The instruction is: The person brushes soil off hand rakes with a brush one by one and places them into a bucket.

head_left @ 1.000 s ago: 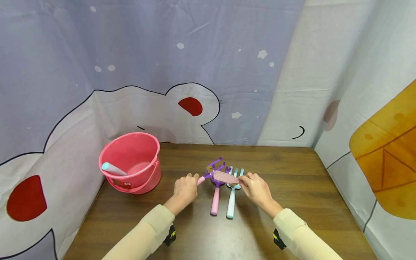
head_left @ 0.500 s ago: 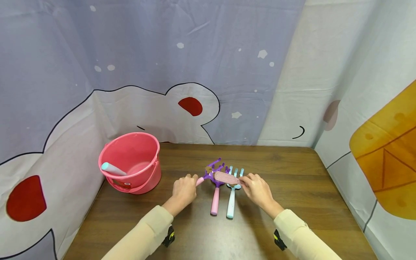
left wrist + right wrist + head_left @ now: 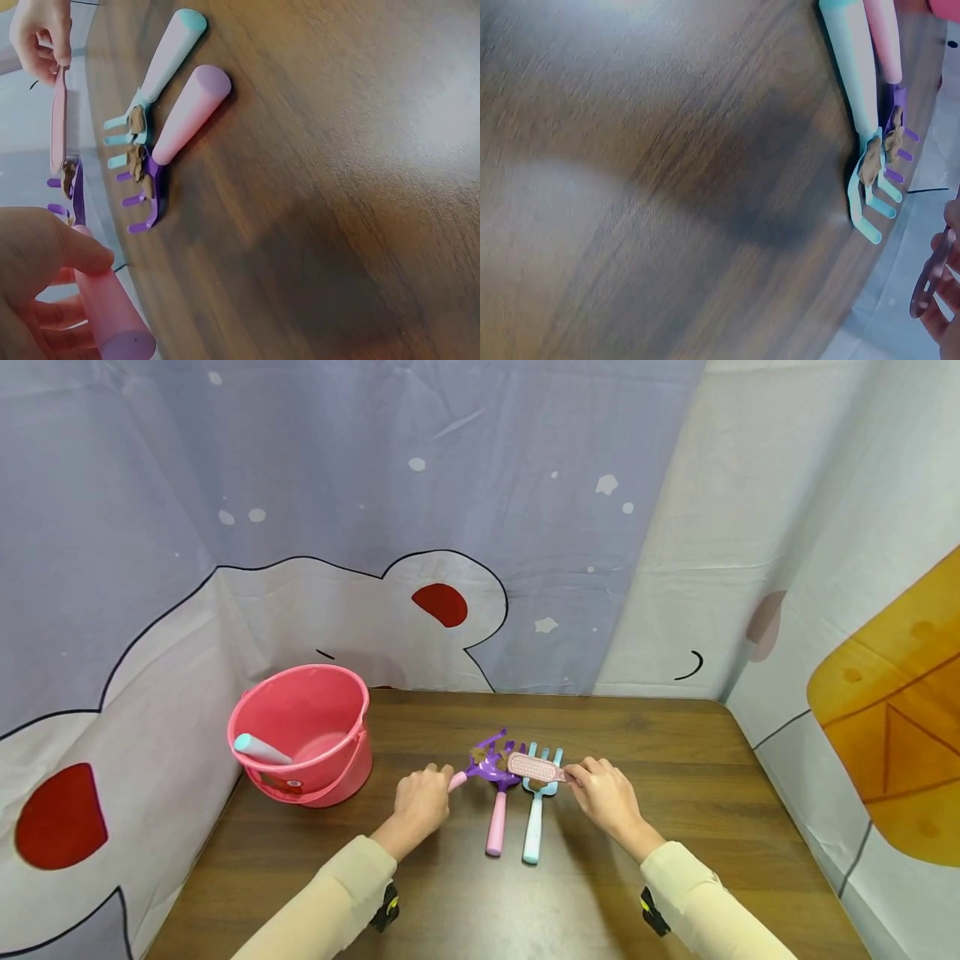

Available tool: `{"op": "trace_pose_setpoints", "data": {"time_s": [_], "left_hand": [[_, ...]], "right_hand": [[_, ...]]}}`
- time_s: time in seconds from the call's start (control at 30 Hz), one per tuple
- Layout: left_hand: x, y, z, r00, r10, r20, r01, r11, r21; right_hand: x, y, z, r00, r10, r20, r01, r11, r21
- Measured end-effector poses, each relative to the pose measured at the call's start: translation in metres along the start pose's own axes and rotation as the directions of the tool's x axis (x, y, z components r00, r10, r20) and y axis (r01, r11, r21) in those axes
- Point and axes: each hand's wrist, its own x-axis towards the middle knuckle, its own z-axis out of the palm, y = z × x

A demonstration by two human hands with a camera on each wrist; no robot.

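My left hand [image 3: 422, 800] grips the pink handle [image 3: 109, 304] of a purple-headed toy hand rake [image 3: 487, 766], raised above the table with brown clumps on its tines. From the right, my right hand [image 3: 609, 795] pinches a pink paddle-shaped tool [image 3: 534, 767] with a dotted face. Its tip is close to the rake's tines in the left wrist view; contact is unclear. Below lie a second purple rake with a pink handle [image 3: 497, 827] and a mint rake [image 3: 533, 833], side by side. Both carry brown clumps [image 3: 871, 159].
A pink bucket [image 3: 348, 787] stands at the table's left, with a white, mint-ended handle [image 3: 261, 749] leaning inside it. Printed cloth [image 3: 360, 635] hangs behind the wooden table [image 3: 660, 743] and along its sides.
My right hand has drawn the pink paddle-shaped tool to the right, away from the held rake. My left hand and its rake have shifted slightly left. The two lying rakes stayed put.
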Motion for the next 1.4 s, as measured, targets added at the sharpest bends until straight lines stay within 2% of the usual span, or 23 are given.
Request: {"op": "trace_pose_setpoints", "data": {"time_s": [0.1, 0.43, 0.67, 0.87, 1.2, 1.4], "left_hand": [[0.001, 0.001, 0.0, 1.0, 0.005, -0.001, -0.005, 1.0, -0.004], [0.002, -0.002, -0.002, 1.0, -0.01, 0.005, 0.01, 1.0, 0.003], [0.001, 0.004, -0.003, 1.0, 0.013, -0.025, -0.013, 1.0, -0.015], [0.001, 0.01, -0.004, 0.999, 0.027, -0.027, -0.028, 0.999, -0.034], [-0.001, 0.008, -0.003, 0.998, 0.03, -0.051, -0.032, 0.999, -0.04], [-0.002, 0.003, -0.003, 0.999, 0.017, -0.041, -0.018, 0.999, -0.032]], "right_hand": [[-0.001, 0.0, 0.0, 1.0, -0.009, 0.005, 0.009, 1.0, -0.003], [0.001, 0.0, -0.004, 0.997, -0.017, -0.075, 0.019, 1.0, 0.025], [0.013, -0.018, 0.0, 0.988, -0.084, -0.127, 0.091, 0.994, 0.053], [0.02, -0.034, 0.003, 0.985, -0.127, -0.115, 0.134, 0.989, 0.064], [0.015, -0.028, 0.004, 0.991, -0.09, -0.102, 0.095, 0.995, 0.041], [0.013, -0.019, 0.003, 0.996, -0.035, -0.084, 0.037, 0.999, 0.025]]}}
